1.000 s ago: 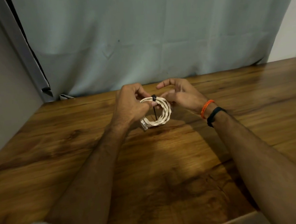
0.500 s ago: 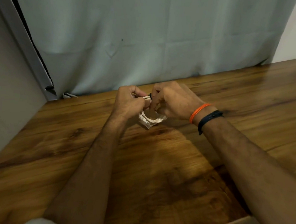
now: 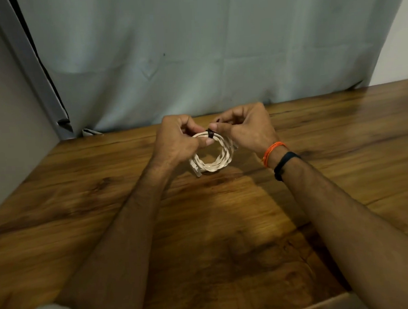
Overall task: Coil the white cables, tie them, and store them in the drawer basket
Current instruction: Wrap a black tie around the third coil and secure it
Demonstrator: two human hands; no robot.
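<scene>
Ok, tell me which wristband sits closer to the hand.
The orange band on the right wrist; the black band sits farther up the forearm.

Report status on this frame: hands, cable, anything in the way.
Left hand grips white cable coil. Right hand pinches at black tie atop it. Coil held above wooden table. No drawer basket in view; nothing obstructing.
</scene>
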